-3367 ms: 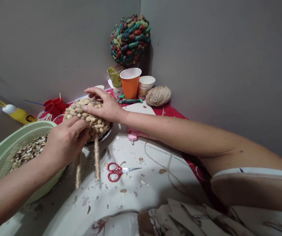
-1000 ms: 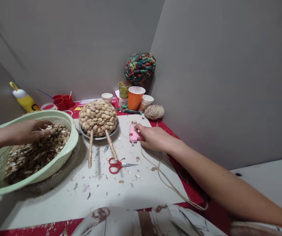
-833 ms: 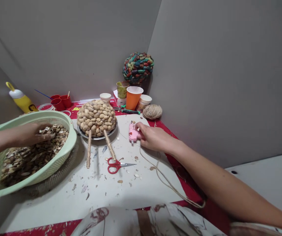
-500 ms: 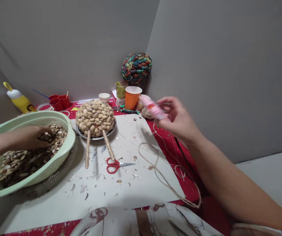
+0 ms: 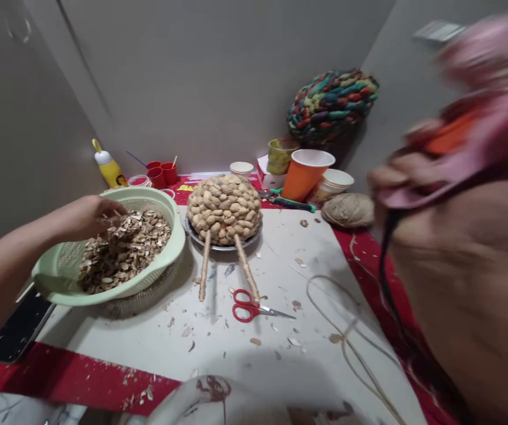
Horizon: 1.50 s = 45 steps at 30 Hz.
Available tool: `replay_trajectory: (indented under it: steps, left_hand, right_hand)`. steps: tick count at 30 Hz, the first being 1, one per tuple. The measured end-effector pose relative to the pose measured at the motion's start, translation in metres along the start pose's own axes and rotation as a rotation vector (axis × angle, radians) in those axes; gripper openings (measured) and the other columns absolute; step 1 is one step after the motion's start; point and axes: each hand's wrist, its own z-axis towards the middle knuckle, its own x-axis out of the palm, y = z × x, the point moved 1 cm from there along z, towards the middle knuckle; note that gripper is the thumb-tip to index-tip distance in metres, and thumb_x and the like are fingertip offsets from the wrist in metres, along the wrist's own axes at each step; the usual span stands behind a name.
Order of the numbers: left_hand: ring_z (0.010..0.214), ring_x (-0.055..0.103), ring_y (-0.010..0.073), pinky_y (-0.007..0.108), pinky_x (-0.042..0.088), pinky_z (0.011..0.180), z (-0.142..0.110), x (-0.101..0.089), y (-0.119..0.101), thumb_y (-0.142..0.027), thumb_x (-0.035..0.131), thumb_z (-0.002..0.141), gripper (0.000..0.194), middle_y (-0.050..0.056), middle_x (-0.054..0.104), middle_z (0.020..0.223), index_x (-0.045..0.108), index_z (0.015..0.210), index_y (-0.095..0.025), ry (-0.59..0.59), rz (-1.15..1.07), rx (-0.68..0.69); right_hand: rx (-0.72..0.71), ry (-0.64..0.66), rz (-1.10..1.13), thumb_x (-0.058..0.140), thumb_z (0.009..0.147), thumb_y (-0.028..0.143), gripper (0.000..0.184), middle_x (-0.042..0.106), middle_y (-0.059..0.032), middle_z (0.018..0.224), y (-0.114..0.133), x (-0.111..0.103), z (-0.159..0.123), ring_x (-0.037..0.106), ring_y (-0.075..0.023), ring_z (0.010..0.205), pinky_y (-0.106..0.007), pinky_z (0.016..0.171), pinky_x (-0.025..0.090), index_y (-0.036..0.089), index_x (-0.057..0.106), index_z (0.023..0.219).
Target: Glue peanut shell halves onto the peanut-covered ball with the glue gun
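Observation:
My left hand (image 5: 88, 217) reaches over the rim of a pale green basket (image 5: 178, 236), its curled fingers slightly apart among broken peanut shells (image 5: 141, 236). My right hand (image 5: 417, 177), raised close to the camera and blurred, is closed round a pink hot glue gun (image 5: 479, 141) with an orange trigger and a black cord (image 5: 384, 260). Between my hands, a dome covered with whole peanuts (image 5: 224, 206) rests in a metal dish (image 5: 249, 241). Two twine-wrapped sticks (image 5: 205, 265) stick out from its front. Red-handled scissors (image 5: 247, 307) lie by the right stick's end.
Behind stand an orange cup (image 5: 305, 177), white paper cups (image 5: 336, 180), red pots (image 5: 160, 174) and a multicoloured ball (image 5: 331, 106). Green-handled pliers (image 5: 292, 203) and a twine ball (image 5: 347, 209) lie nearby. Loose twine (image 5: 347, 339) crosses the board's right side. A phone (image 5: 17, 324) lies at left.
The view has turned left. My right hand has brought the glue gun up close to the camera. My left hand has drawn back a little within the basket, fingers higher on the shells.

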Motion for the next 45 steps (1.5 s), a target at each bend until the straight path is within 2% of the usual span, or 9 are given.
replay_trajectory:
  steps: [3,7,10,19,22,26,32,38,45]
  left_hand:
    - [0.057,0.058,0.018,0.028,0.042,0.059,0.0,-0.001,-0.003,-0.043,0.053,0.08,0.043,0.004,0.068,0.063,0.074,0.101,-0.011,-0.049,0.062,-0.011]
    - [0.06,0.053,0.0159,0.027,0.038,0.062,0.014,-0.002,-0.008,-0.039,0.059,0.075,0.029,0.002,0.064,0.062,0.074,0.084,-0.015,-0.075,0.113,0.018]
    - [0.063,0.056,0.0167,0.026,0.039,0.061,0.032,-0.002,-0.004,-0.038,0.062,0.069,0.022,0.001,0.066,0.064,0.07,0.076,-0.018,-0.079,0.135,0.022]
    - [0.072,0.065,0.0192,0.025,0.046,0.066,0.067,0.021,0.014,-0.041,0.063,0.066,0.036,0.002,0.076,0.078,0.078,0.091,-0.02,-0.036,0.163,0.062]
    - [0.071,0.064,0.0193,0.026,0.046,0.066,0.069,0.027,0.014,-0.041,0.063,0.066,0.041,0.004,0.077,0.082,0.078,0.097,-0.02,-0.036,0.175,0.088]
    - [0.068,0.062,0.0187,0.026,0.045,0.063,0.069,0.031,0.017,-0.04,0.063,0.065,0.026,0.002,0.075,0.076,0.075,0.079,-0.021,-0.025,0.176,0.09]
    - [0.066,0.061,0.0187,0.026,0.043,0.061,0.056,0.011,0.03,-0.042,0.062,0.063,0.024,0.001,0.07,0.066,0.068,0.072,-0.021,-0.058,0.157,0.031]
    - [0.082,0.07,0.0215,0.025,0.05,0.071,0.046,-0.003,0.037,-0.039,0.058,0.064,0.043,0.002,0.079,0.09,0.077,0.098,-0.021,-0.012,0.126,-0.014]
    - [0.073,0.067,0.0195,0.025,0.049,0.071,0.057,0.012,0.021,-0.031,0.054,0.071,0.041,0.002,0.08,0.084,0.081,0.101,-0.024,-0.041,0.189,-0.039]
  right_hand:
    - [0.026,-0.001,-0.048,0.074,0.069,0.037,0.034,0.05,0.004,0.073,-0.001,0.007,0.008,0.036,-0.0013,0.047,-0.022,0.046,0.031,0.018,0.046,0.066]
    - [0.132,0.139,-0.123,0.079,0.054,0.041,0.034,0.052,0.0017,0.061,-0.02,0.015,0.006,0.041,-0.0076,0.042,-0.025,0.037,0.026,0.02,0.053,0.061]
    - [0.154,0.178,-0.125,0.081,0.055,0.04,0.035,0.053,0.0015,0.06,-0.031,0.015,-0.001,0.044,-0.007,0.043,-0.024,0.04,0.029,0.02,0.052,0.06]
    - [0.319,0.216,-0.142,0.08,0.065,0.044,0.036,0.059,0.0007,0.066,-0.057,-0.006,-0.013,0.047,-0.0067,0.043,-0.025,0.043,0.035,0.018,0.056,0.065]
    - [0.332,0.274,-0.149,0.08,0.068,0.05,0.039,0.059,0.0004,0.067,-0.059,-0.01,-0.016,0.049,-0.0068,0.044,-0.024,0.042,0.03,0.018,0.059,0.066]
    - [0.341,0.316,-0.158,0.084,0.064,0.056,0.045,0.058,0.0005,0.066,-0.055,-0.008,-0.019,0.05,-0.0072,0.045,-0.022,0.04,0.027,0.018,0.061,0.066]
    - [0.357,0.346,-0.171,0.087,0.06,0.06,0.051,0.056,0.001,0.063,-0.053,-0.004,-0.02,0.049,-0.0069,0.044,-0.02,0.04,0.029,0.017,0.06,0.064]
    - [0.392,0.411,-0.205,0.085,0.063,0.061,0.051,0.055,-0.0004,0.062,-0.057,-0.004,-0.025,0.045,-0.0062,0.044,-0.019,0.037,0.025,0.017,0.06,0.063]
    - [0.403,0.468,-0.263,0.076,0.076,0.058,0.044,0.055,-0.002,0.063,-0.059,-0.011,-0.028,0.045,-0.0091,0.049,-0.021,0.04,0.026,0.019,0.057,0.069]
